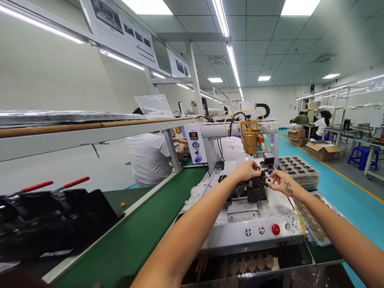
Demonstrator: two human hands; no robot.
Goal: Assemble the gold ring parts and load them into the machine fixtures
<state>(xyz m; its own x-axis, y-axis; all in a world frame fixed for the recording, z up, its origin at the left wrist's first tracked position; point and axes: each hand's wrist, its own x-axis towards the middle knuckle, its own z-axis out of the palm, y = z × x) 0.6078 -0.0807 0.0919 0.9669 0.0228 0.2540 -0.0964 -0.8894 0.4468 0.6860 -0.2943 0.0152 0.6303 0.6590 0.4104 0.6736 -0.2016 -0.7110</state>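
left hand [248, 170] closes its fingertips on a small gold-coloured part [259, 169], at eleven o'clock of the black fixture [257, 191]; whether that part touches the fixture, i cannot tell. right hand [282, 183] pinches a gold-coloured ring [269, 181] between thumb and fingers, its hole showing, just beside the fixture at two o'clock. a dark tattoo [288, 187] marks the right wrist.

the fixture sits on the white machine base [243, 236]. at its twelve o'clock hangs a gold-coloured cylindrical head [250, 141], above the hands and apart from them. a white control box [194, 145] stands at ten o'clock, and a red push button [275, 229] at five. stacked trays of black parts [298, 170] rest toward two o'clock, beyond the right hand; bagged round discs [312, 224] lie at four. toward nine o'clock runs a green conveyor belt [171, 214], with a co-worker in a white shirt [147, 156] past it.
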